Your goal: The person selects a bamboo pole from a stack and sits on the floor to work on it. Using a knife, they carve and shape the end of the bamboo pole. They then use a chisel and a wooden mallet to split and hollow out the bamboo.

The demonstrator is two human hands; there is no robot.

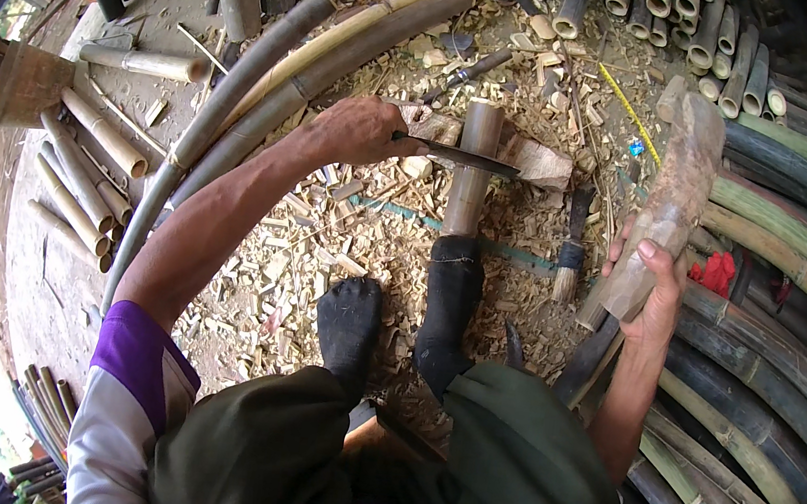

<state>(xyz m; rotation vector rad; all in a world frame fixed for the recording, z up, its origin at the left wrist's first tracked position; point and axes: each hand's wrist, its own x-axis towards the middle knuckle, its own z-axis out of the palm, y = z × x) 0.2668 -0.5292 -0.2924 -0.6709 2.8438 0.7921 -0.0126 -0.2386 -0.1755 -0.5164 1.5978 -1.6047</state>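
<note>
A short bamboo section [471, 195] lies across a pale wooden block [545, 165] on the chip-strewn floor, and every place here is told from that section. The left hand [363, 130] is just to its left, the fingers closed around the handle of a knife [451, 151]. The dark blade lies across the upper part of the bamboo section and reaches past its right side; whether the edge has bitten into the bamboo cannot be told.

To the right of the section, well apart from it, the right hand [657, 283] grips a thick, rough-hewn wooden club [685, 176], thumb over the near face and fingers around the far side. The club tilts, its broader end pointing away from the person.

The black-socked right foot [451, 293] is at the near end of the section; the left foot [350, 321] is nearer the person and to its left. A brush [569, 262] lies close on its right, and a yellow measuring tape [627, 111] farther off on that side. Long bamboo poles [319, 80] curve past on its left, while stacked bamboo [765, 347] fills the far right.
</note>
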